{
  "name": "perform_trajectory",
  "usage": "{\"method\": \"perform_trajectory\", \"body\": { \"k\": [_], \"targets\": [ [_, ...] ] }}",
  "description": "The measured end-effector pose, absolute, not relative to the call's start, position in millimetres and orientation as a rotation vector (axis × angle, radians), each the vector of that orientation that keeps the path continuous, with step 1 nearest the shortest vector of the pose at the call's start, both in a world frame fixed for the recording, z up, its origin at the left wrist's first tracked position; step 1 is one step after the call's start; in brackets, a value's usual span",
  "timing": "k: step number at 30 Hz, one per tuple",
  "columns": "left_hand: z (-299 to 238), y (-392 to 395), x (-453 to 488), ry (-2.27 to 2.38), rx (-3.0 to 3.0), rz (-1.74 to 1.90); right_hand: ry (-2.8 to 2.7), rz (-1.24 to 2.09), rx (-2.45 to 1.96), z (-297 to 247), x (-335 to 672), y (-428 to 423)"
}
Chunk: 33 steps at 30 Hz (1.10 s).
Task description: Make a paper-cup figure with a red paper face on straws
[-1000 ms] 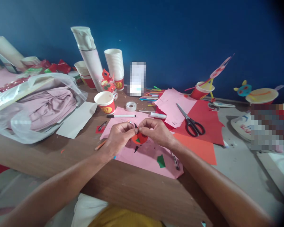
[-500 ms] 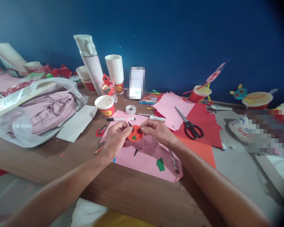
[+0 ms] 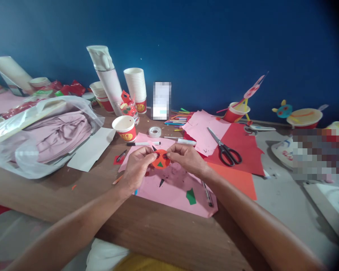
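An orange paper circle (image 3: 161,159) with a green triangle and dark eye-like spots is held up between both hands over a pink paper sheet (image 3: 172,195). My left hand (image 3: 137,165) pinches its left edge, close to a pointed black piece at the top left. My right hand (image 3: 186,156) pinches the upper right edge, its thumb and finger by the right dark spot. Below the circle, a small black pointed scrap (image 3: 161,183) and a green paper scrap (image 3: 191,196) lie on the pink sheet. A black pen (image 3: 207,194) rests near my right forearm.
Black-handled scissors (image 3: 226,150) lie on red paper (image 3: 250,150). A paper cup (image 3: 124,128), a tape roll (image 3: 154,131) and a marker (image 3: 144,143) sit behind the hands. To the left is a plastic bag (image 3: 42,169); at the back stand a thermos (image 3: 107,82) and stacked cups (image 3: 135,84).
Both hands keep their pinch on the orange paper circle, nearly in place. The left dark spot shows more clearly now. The whole view has shifted slightly.
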<state>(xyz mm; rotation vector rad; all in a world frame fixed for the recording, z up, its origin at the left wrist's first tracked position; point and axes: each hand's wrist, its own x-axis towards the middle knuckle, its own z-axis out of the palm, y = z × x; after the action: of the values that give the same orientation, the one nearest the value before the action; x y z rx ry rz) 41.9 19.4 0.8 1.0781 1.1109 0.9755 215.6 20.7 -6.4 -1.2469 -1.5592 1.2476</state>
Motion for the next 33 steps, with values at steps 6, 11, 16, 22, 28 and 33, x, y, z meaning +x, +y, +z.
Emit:
{"method": "perform_trajectory", "body": {
  "k": [6,11,16,22,28,33],
  "targets": [
    [1,20,42,1.134,1.068,0.953,-1.538,1.242,-1.245,-5,216,20],
    [5,17,44,1.129,1.088,0.935,-1.544,1.239,-1.228,-5,216,21],
    [11,14,49,1.182,1.065,0.921,-1.61,1.188,-1.253,-3,213,20],
    [7,15,50,1.149,0.987,0.939,-1.64,1.167,-1.265,2,209,15],
    [1,20,42,1.177,1.017,0.924,-1.601,1.203,-1.285,3,217,20],
    [11,30,32,1.034,0.974,1.101,-1.63,1.149,-1.356,-2,224,26]
  ]
}}
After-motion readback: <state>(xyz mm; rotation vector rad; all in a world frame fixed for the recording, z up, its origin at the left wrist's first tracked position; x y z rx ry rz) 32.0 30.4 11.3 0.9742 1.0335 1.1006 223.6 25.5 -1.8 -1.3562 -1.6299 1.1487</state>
